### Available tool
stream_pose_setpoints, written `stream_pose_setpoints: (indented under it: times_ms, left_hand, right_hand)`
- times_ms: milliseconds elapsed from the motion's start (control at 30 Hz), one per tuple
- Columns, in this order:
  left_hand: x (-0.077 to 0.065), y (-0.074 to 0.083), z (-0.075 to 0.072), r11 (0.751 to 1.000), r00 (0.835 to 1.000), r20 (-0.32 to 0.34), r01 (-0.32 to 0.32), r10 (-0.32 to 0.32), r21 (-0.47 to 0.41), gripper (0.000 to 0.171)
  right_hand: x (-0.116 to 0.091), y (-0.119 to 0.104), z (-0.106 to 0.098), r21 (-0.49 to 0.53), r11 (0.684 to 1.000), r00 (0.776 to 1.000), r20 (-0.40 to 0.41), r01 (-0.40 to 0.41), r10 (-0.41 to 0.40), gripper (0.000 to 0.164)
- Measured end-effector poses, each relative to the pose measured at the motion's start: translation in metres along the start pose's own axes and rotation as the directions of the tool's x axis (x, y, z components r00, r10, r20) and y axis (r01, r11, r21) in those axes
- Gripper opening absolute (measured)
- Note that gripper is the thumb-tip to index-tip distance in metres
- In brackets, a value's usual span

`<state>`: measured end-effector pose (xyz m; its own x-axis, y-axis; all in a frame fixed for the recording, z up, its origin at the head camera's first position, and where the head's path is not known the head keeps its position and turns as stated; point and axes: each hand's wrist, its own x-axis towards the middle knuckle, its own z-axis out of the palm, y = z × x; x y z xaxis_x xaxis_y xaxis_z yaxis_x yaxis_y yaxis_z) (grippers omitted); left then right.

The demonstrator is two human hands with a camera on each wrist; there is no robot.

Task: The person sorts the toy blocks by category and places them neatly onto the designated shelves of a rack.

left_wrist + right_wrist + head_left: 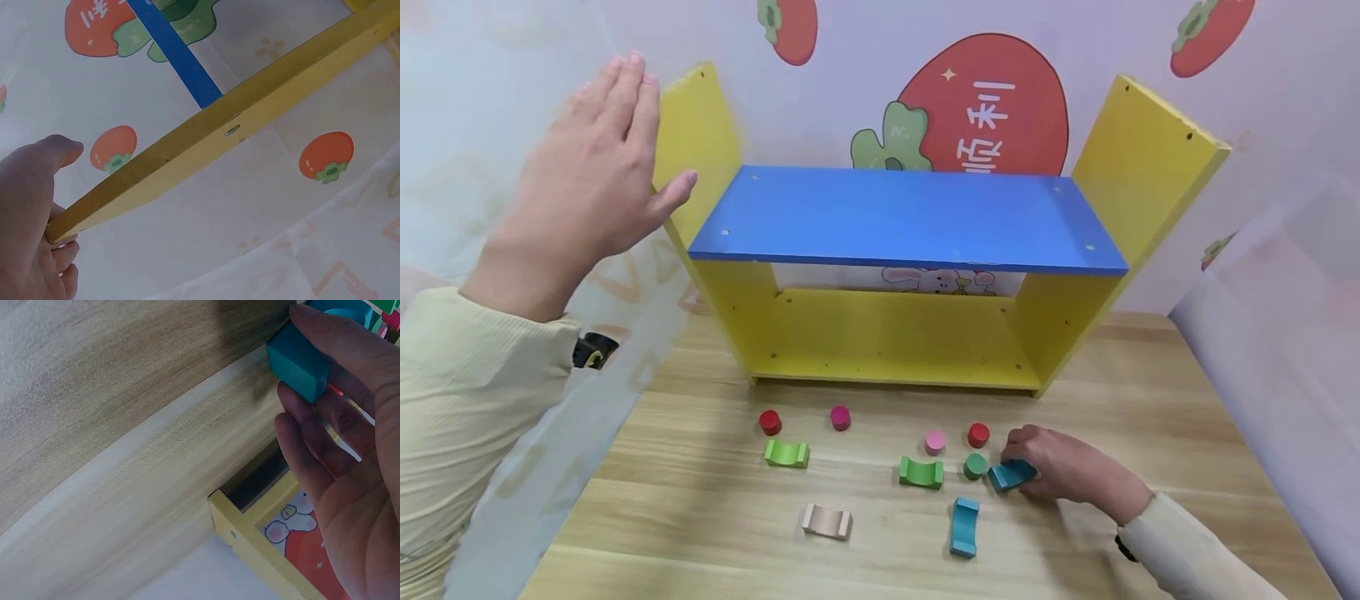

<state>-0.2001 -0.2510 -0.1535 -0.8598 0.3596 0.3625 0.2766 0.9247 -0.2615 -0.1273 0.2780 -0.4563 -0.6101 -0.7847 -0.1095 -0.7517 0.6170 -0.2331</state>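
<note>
My right hand (1071, 473) pinches a teal block (1011, 473) with a curved hollow, at the table's right. In the right wrist view the thumb and fingers lie on either side of this teal block (299, 362). Beside it stands a green cylinder (974, 466). Straight fingers of my left hand (591, 162) are raised at the upper left, by the shelf's yellow side panel (700, 142). The left wrist view shows that hand at the end of the panel (181, 140), thumb apart from it; finger contact is partly hidden.
The shelf has a blue board (910, 217) and yellow bottom (895, 333). In front lie green curved blocks (787, 454), a plain wooden one (827, 522), another teal one (964, 527), and red (770, 422) and pink cylinders (935, 442). A patterned wall covering (820, 108) stands behind.
</note>
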Motion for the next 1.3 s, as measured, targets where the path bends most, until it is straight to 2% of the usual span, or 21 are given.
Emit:
stream_pose_setpoints:
  times_ms: [233, 733, 867, 1100, 1300]
  left_hand:
    - [-0.004, 0.003, 0.000, 1.000, 0.999, -0.042, -0.003, 0.002, -0.013, 0.089]
    - [-0.005, 0.007, 0.004, 1.000, 0.998, -0.062, -0.012, 0.011, -0.019, 0.090]
    - [-0.005, 0.008, 0.004, 1.000, 0.998, -0.058, -0.009, 0.008, -0.010, 0.090]
    - [-0.004, 0.004, 0.004, 1.000, 0.998, -0.051, -0.020, 0.020, -0.002, 0.090]
    - [-0.006, -0.001, 0.005, 0.998, 0.993, -0.104, -0.055, 0.052, -0.019, 0.089]
  right_hand:
    - [0.001, 0.004, -0.001, -0.017, 1.000, 1.000, 0.010, 0.002, -0.002, 0.028]
    - [0.002, 0.004, -0.005, -0.007, 1.000, 0.999, 0.047, -0.022, 0.022, 0.025]
    - [0.002, 0.003, -0.014, 0.020, 1.000, 0.999, 0.041, -0.018, 0.018, 0.022]
    - [0.001, 0.001, -0.038, 0.006, 0.999, 0.999, -0.005, 0.049, -0.049, 0.022]
    - [0.002, -0.002, -0.062, 0.013, 0.999, 1.000, 0.007, 0.030, -0.030, 0.020]
